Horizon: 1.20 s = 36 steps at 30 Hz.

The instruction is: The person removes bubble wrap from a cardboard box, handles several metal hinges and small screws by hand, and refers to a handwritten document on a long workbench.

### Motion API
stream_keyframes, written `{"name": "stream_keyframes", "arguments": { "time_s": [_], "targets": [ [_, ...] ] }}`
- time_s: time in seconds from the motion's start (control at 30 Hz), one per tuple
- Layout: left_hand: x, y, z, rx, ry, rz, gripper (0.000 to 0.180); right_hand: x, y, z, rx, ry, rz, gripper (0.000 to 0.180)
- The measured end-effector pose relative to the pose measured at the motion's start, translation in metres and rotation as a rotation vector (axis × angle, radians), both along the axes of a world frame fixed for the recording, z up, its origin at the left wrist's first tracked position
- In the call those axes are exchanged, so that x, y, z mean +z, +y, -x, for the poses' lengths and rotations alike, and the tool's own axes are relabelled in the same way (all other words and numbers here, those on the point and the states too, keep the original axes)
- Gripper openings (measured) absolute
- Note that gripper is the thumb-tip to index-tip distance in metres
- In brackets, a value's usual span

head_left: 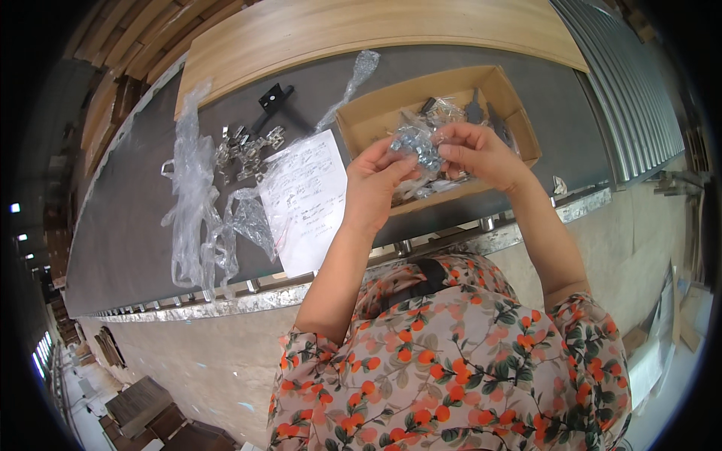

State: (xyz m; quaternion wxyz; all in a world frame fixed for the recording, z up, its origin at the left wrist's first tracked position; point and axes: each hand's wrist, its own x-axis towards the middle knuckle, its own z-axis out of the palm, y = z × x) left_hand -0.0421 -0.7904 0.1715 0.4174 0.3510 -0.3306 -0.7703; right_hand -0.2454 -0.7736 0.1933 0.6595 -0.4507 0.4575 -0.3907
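Note:
Between my two hands hangs a clear plastic bag of small silvery metal fittings (pixel 423 152), held over an open cardboard box (pixel 366 107). My left hand (pixel 382 174) grips the bag's left side with the fingers closed. On the other side, my right hand (pixel 478 152) pinches the bag's upper right part between thumb and fingers. Below and behind the bag, the box contains more small bagged hardware and some dark parts (pixel 474 113). The bag and my hands hide part of the box's contents.
A handwritten white sheet (pixel 308 203) lies left of the box on the dark tabletop (pixel 128 225). Beyond it are loose metal fittings (pixel 244 152), a black bracket (pixel 275 99) and crumpled clear plastic wrap (pixel 194 203). A wooden panel (pixel 361 30) spans the far side; metal rollers (pixel 635 98) stand right.

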Motion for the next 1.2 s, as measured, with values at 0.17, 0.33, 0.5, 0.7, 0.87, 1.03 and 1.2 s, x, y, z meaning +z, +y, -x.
{"name": "stream_keyframes", "arguments": {
  "time_s": [0.17,0.33,0.5,0.7,0.87,1.03,1.2],
  "targets": [
    [0.004,0.008,-0.014,0.041,0.112,-0.059,0.027,-0.001,0.003,-0.010,-0.002,-0.069,0.013,0.025],
    [0.004,0.019,-0.023,0.076,0.220,-0.081,0.029,0.010,0.002,-0.028,-0.043,0.039,0.099,0.021],
    [-0.007,0.021,-0.028,0.121,0.325,-0.076,0.027,0.008,0.003,-0.040,-0.084,0.001,0.153,0.017],
    [-0.005,0.025,-0.025,0.166,0.346,-0.117,0.025,0.007,0.005,-0.047,-0.220,-0.004,0.212,0.012],
    [-0.011,0.024,-0.027,0.142,0.304,-0.066,0.026,0.007,0.006,-0.043,-0.271,-0.005,0.247,0.013],
    [0.018,0.012,-0.021,0.098,0.137,0.027,0.023,0.018,0.005,-0.038,-0.190,0.058,0.273,0.015],
    [0.016,0.006,-0.014,0.133,0.216,0.024,0.022,0.019,0.003,-0.037,-0.298,-0.036,0.219,0.016]
  ]
}}
